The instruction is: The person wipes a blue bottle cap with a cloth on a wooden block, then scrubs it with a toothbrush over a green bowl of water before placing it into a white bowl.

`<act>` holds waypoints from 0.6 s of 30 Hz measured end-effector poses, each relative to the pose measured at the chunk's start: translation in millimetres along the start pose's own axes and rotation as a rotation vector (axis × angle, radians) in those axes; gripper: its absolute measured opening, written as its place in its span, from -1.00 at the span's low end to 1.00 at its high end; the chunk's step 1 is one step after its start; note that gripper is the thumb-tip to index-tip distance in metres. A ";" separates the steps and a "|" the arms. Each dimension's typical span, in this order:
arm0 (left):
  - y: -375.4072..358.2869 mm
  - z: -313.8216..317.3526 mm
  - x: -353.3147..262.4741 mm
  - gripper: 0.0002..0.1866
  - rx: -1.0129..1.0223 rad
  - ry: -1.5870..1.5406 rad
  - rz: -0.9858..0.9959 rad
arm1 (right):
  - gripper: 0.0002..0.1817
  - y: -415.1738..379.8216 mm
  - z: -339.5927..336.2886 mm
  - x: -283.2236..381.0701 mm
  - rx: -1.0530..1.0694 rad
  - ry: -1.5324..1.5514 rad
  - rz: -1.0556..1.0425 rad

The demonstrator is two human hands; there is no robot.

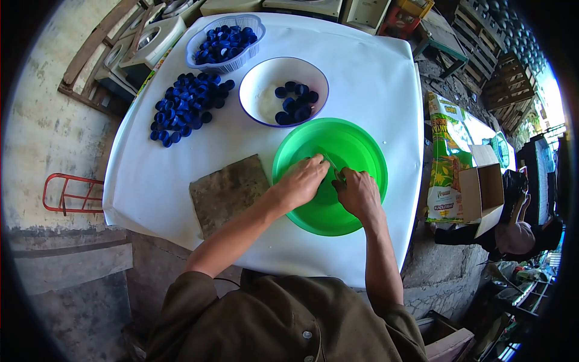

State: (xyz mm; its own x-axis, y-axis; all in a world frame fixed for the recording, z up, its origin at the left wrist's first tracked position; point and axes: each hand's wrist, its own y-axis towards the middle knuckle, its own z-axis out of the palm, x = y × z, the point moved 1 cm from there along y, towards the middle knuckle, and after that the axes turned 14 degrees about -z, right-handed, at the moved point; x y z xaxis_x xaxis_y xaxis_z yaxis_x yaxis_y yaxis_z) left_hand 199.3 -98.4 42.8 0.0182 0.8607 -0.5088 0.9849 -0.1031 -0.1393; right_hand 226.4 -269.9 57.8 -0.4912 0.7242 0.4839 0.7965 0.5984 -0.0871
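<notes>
Over the green basin [373, 154], both hands work close together. My right hand [360, 192] is closed around the handle of what looks like a small knife [330, 161], whose thin blade points toward the other hand. The fingers of my left hand [306, 179] are pinched together near the blade tip; whatever they hold is hidden. Just behind the basin stands a white bowl [259, 99] with a blue rim, holding several dark blue bottle caps [295, 104] and some whitish bits. A worn square board [229, 190] lies left of the basin.
A pile of blue caps [184, 107] lies on the white-covered table [362, 66] at left. Behind it, a pale plastic basket [241, 59] holds more caps. To the right are a cardboard box [482, 192] and another person [515, 237]. A red metal frame [72, 194] stands at left.
</notes>
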 end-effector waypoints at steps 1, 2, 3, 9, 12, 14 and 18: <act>-0.1 -1.8 -0.3 -0.70 -0.015 -0.004 -0.006 | -0.76 0.1 1.2 -0.2 0.008 0.000 -0.004; 0.0 -4.0 -1.1 -0.71 -0.032 -0.008 -0.012 | -0.76 0.5 2.0 -0.7 0.016 -0.002 -0.009; 0.7 -8.2 -2.7 -0.70 -0.058 -0.109 -0.001 | -0.76 1.1 2.0 -1.3 0.022 -0.004 -0.016; 0.7 -30.8 -3.5 -0.66 -0.120 -0.598 -0.034 | -0.77 -6.8 -10.7 7.8 -0.064 0.078 -0.030; -1.0 -32.1 -0.7 -0.65 -0.252 -0.638 0.038 | -0.76 -16.7 -26.2 21.8 -0.147 0.138 0.000; -2.5 -33.7 -0.8 -0.64 -0.293 -0.646 0.042 | -0.77 -24.3 -27.8 23.9 -0.101 0.133 -0.020; -5.7 -40.3 -7.8 -0.54 -0.288 -0.701 -0.003 | -0.83 -32.1 -39.2 32.8 -0.163 0.198 0.018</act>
State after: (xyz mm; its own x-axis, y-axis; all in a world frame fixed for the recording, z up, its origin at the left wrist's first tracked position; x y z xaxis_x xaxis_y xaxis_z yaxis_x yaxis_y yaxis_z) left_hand 200.6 -84.5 81.8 -0.0041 0.3323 -0.9432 0.9926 0.1160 0.0365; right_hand 198.6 -278.9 110.6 -0.4109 0.6433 0.6460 0.8585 0.5116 0.0367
